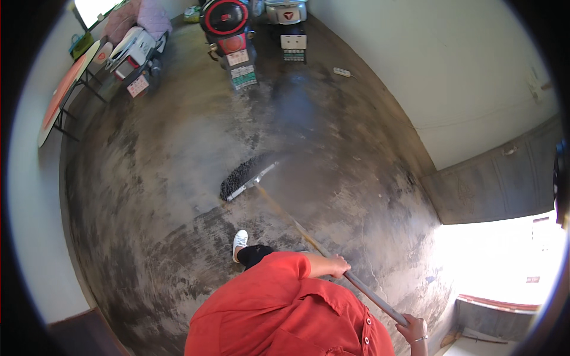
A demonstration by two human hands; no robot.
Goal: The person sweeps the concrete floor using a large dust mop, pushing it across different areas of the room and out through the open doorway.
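Note:
A push broom with a wide dark bristly head [240, 176] and a pale crossbar [253, 181] rests on the concrete floor ahead of me. Its long handle [372, 295] slants back toward my lower right, yellowish near the head and grey higher up. My left hand [338, 266] is closed around the middle of the handle, its arm reaching across my red top. Near the handle's upper end, my right hand [412, 328], with a bracelet at the wrist, grips it too. One white shoe [240, 240] shows on the floor, just behind the broom head.
Several scooters stand at the far end, among them a red and black one [231, 35] and a white one [287, 15]. A folded round table [66, 89] leans on the left wall. A white power strip [342, 72] lies by the right wall, near a bright doorway [499, 255].

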